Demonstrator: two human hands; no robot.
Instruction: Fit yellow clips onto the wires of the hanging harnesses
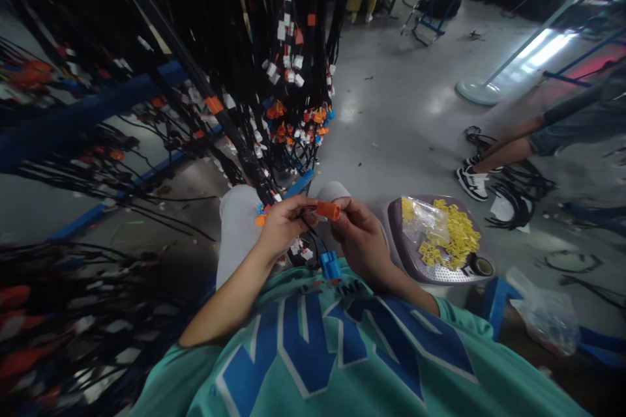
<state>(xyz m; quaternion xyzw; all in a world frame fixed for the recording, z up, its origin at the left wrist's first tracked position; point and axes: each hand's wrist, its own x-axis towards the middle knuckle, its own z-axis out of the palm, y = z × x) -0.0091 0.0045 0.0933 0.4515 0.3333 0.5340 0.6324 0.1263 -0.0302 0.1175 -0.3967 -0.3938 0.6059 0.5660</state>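
Just above my lap, an orange wire connector [327, 210] points to the right. My left hand [285, 225] is closed round its rear end and the wires there. The fingertips of my right hand [360, 234] are pinched together at the connector's front end, touching or very near it. Whatever they hold, if anything, is hidden. Below and between both hands, a blue connector [330, 265] hangs on dark wires in front of my shirt. Several small white connectors [300, 249] show behind the left wrist.
Thick black wire bundles [288, 98] with many coloured connectors hang ahead and left on a blue frame [98, 104]. At right, a purple-grey basket [398, 241] holds yellow clips [452, 234], a plastic bag and black tape [483, 266]. Another person's legs [508, 150] are farther right.
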